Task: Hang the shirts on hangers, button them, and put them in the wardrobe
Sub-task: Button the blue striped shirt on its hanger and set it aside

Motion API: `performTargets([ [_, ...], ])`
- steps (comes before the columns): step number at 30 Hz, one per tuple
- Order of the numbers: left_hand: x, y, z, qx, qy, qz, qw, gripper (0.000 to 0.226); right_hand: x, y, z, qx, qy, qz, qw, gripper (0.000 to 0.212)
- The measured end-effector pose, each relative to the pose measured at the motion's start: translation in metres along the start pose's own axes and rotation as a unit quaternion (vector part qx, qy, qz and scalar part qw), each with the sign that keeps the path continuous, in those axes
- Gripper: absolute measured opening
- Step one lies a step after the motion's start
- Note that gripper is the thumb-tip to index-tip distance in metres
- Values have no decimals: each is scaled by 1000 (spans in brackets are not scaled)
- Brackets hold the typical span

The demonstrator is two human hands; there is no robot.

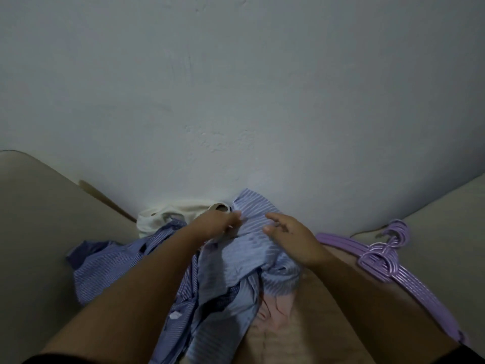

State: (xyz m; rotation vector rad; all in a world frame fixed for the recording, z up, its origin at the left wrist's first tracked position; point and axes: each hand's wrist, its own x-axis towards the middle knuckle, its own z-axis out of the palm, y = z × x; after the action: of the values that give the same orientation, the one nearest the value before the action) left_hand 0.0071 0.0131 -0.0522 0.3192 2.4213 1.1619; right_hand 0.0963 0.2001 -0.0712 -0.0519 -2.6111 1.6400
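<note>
Both hands reach into the shirt pile (210, 271) at the bed's (31, 232) far edge by the wall. The left hand (217, 222) seems to pinch striped cloth, though it blurs; the right hand (294, 237) hovers, fingers spread. Purple hangers (380, 261) lie toward the right edge.

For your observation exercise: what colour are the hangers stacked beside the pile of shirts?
The hangers are light purple, seen in the head view, the only one.

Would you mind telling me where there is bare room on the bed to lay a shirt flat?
Bare mattress left of the dark striped shirt; a small patch beyond the purple hangers. The middle is crowded with shirts.
</note>
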Motion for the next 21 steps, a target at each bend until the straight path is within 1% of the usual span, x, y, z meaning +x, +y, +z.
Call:
performTargets([
  [2,-19,13,-2,-148,-36,-3,988,31,-12,-2,1,13,-11,-11,1000,61],
  [3,-29,18,-2,-198,-59,-6,978,34,-19,-4,3,15,-17,-6,1000,69],
  [4,-37,21,-2,-226,-79,-9,971,40,-26,-6,4,-2,-17,-1,1000,72],
  [5,-45,24,-3,-233,-99,-9,967,46,-32,-10,4,-34,-13,-4,999,66],
  [6,-55,27,-3,-237,-114,-2,965,48,-38,-15,4,-75,-1,-8,997,48],
  [7,-63,28,-3,-243,-121,9,962,46,-45,-22,4,-102,16,-14,995,24],
  [8,-73,30,-2,-244,-122,20,962,39,-51,-29,3,-111,40,-14,993,5],
  [9,-82,31,-2,-232,-111,30,966,31,-57,-35,1,-94,70,-14,993,5],
  [10,-91,30,-1,-195,-100,39,975,23,-64,-40,-2,-53,97,0,994,7],
  [11,-99,28,0,-127,-90,44,987,21,-71,-45,-4,7,115,18,993,7],
  [13,-111,20,4,24,-77,42,996,29,-86,-58,-10,110,142,44,983,10],
  [14,-116,17,7,61,-73,33,995,35,-92,-61,-13,143,153,45,977,13],
  [15,-123,17,9,58,-67,22,996,42,-100,-65,-16,161,162,42,973,16],
  [16,-131,19,11,24,-62,14,998,45,-106,-69,-18,168,173,38,970,16],
  [18,-146,29,14,-81,-56,20,995,40,-118,-72,-20,161,184,27,969,7],
  [19,-152,36,15,-125,-55,35,990,35,-125,-73,-20,153,176,15,972,11],
  [21,-168,55,16,-201,-64,74,975,28,-137,-76,-19,130,123,-15,984,35],
])
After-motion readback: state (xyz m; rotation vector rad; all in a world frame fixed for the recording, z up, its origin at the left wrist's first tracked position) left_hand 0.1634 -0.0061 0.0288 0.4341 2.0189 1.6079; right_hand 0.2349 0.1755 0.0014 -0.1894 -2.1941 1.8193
